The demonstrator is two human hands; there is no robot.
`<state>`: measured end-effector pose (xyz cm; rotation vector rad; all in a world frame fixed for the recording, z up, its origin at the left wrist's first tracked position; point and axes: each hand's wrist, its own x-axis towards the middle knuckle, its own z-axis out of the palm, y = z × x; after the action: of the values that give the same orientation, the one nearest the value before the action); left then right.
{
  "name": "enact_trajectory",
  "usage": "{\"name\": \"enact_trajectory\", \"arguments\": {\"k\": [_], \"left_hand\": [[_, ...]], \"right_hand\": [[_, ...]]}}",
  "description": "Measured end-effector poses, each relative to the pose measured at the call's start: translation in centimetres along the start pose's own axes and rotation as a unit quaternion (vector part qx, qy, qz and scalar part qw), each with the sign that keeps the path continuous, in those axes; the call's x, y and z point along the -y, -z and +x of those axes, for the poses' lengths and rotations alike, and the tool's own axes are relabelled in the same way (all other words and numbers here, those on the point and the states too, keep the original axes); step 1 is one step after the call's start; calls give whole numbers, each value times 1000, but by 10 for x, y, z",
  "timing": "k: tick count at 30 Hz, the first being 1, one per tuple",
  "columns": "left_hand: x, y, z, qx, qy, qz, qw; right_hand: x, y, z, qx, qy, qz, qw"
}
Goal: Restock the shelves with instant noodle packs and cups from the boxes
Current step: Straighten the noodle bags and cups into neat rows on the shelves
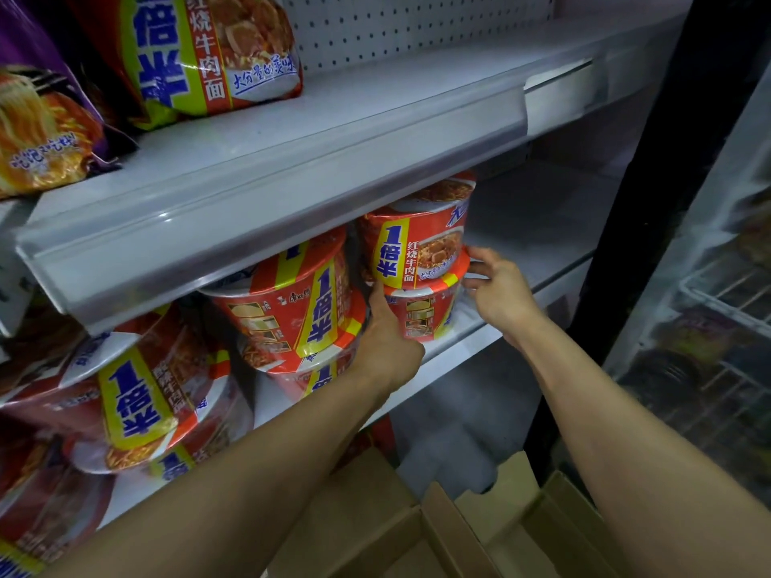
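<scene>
Two red noodle cups stand stacked at the right end of the middle shelf (492, 331): an upper cup (417, 239) on a lower cup (421, 310). My left hand (386, 335) presses against the left side of the lower cup, fingers reaching up to the seam between the two. My right hand (498, 289) touches the stack's right side with loosely bent fingers. Another stacked pair of cups (292, 306) stands just to the left, and more cups (137, 402) fill the shelf's left end. Noodle packs (208, 52) lie on the upper shelf (375, 118).
An open cardboard box (438, 527) sits below, between my forearms. A glass-door cooler (717, 310) with wire racks stands to the right behind a black frame. The middle shelf right of the stack is bare, as is the right part of the upper shelf.
</scene>
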<state>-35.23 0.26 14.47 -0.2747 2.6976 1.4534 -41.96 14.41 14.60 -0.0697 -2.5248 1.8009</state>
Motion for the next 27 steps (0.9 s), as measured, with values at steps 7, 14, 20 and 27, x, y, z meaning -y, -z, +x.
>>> {"name": "enact_trajectory", "arguments": {"k": [7, 14, 20, 27], "left_hand": [[0, -1, 1, -8, 5, 2, 1000], [0, 0, 2, 20, 16, -25, 999], [1, 2, 1, 25, 25, -17, 999], [-14, -3, -14, -31, -21, -30, 999]], "right_hand": [[2, -4, -6, -20, 8, -4, 1000], [0, -2, -16, -43, 13, -56, 997], [4, -1, -21, -30, 18, -49, 998], [20, 4, -13, -107, 23, 12, 994]]}}
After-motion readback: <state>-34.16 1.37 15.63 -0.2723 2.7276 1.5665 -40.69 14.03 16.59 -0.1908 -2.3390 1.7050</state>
